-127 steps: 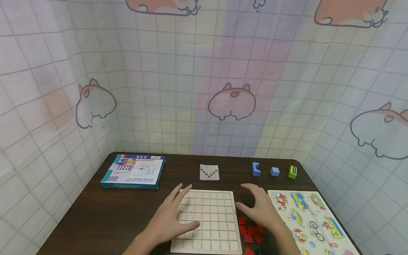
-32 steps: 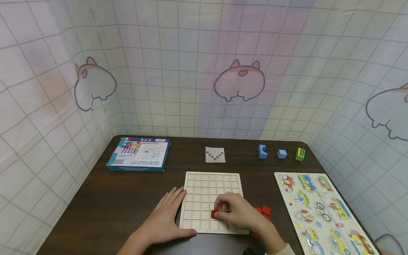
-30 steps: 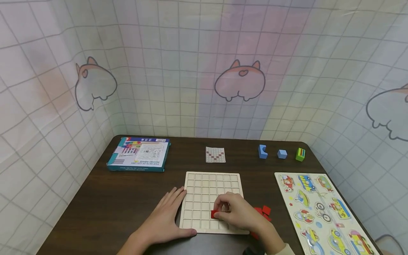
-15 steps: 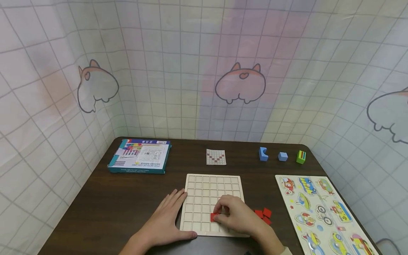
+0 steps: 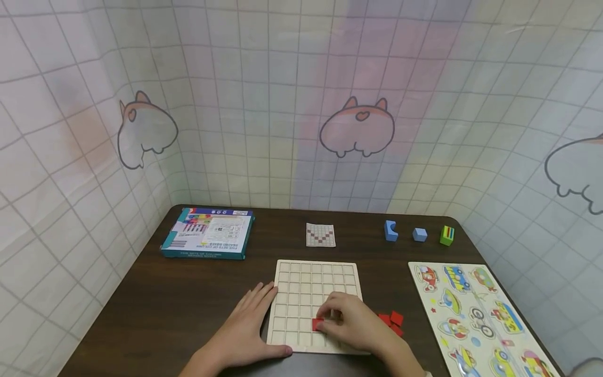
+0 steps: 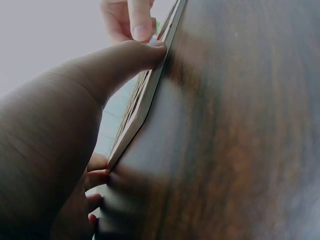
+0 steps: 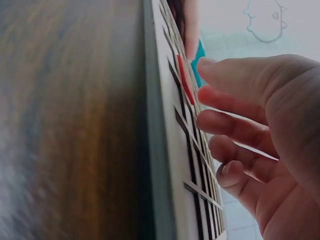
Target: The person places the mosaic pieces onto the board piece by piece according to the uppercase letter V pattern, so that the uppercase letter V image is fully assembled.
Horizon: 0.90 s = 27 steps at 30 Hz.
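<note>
- One red tile [image 5: 316,324] lies in a cell of the board [image 5: 293,287], lower middle of the head view.
- Right hand [image 5: 349,322]: fingers curved over the tile, thumb and forefinger parted; I cannot tell if they touch it.
- Left hand [image 5: 246,332]: fingers straight against the board's left edge, thumb at its lower edge.
- More tiles [image 5: 397,318] lie on the counter [image 5: 165,309], right of the board.
- Card [image 5: 321,235]: near the frame's middle.
- Puzzle [image 5: 464,301]: lower right.

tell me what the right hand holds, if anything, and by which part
Nothing, it seems: the right hand hovers with fingertips just off the flat, square red tile seated in the pale wooden grid board.
</note>
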Motion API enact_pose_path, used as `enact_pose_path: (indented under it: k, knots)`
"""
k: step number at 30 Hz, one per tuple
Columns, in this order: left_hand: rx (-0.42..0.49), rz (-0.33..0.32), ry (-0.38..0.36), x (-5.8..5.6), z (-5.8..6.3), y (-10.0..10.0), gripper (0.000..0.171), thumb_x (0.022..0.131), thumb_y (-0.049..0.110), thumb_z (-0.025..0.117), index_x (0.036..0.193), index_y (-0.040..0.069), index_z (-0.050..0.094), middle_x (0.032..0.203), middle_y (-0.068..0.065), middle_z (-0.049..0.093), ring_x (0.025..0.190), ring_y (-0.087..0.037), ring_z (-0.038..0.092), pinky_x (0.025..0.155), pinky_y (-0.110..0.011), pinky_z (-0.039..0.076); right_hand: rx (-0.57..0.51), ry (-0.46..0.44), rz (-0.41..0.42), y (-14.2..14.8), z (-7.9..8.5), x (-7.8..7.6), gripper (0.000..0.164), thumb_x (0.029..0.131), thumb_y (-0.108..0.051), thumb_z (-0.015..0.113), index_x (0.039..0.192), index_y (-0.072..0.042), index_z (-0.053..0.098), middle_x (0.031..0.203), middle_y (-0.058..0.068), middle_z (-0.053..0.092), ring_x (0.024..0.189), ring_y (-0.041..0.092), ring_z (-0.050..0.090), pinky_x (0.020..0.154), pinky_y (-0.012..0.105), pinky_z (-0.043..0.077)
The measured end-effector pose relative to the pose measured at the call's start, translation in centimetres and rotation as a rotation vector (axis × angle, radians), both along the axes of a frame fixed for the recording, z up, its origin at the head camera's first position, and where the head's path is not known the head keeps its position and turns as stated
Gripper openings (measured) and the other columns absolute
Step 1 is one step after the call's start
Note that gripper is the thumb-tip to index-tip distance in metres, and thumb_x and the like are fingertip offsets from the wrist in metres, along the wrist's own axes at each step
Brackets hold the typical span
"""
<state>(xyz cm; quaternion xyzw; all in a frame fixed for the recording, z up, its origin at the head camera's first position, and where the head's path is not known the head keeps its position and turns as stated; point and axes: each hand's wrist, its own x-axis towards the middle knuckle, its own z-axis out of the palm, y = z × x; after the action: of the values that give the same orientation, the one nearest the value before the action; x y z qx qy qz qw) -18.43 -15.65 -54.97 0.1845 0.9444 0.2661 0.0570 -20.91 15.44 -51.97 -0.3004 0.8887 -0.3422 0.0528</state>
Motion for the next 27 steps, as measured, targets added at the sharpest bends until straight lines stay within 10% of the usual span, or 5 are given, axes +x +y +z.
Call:
enact_pose_path:
  k: [27]
  knots:
    - [0.015, -0.001, 0.004, 0.0, 0.1, 0.1, 0.139, 0.073, 0.096, 0.076, 0.178, 0.017, 0.028, 0.186, -0.003, 0.025, 0.175, -0.036, 0.017, 0.139, -0.067, 0.019, 0.088, 0.070, -0.375, 9.4, 0.4, 0.0, 0.034, 0.092, -0.041, 0.093, 0.122, -0.033, 0.078, 0.122, -0.018, 0.072, 0.115, 0.012, 0.056, 0.101, 0.045, 0.058]
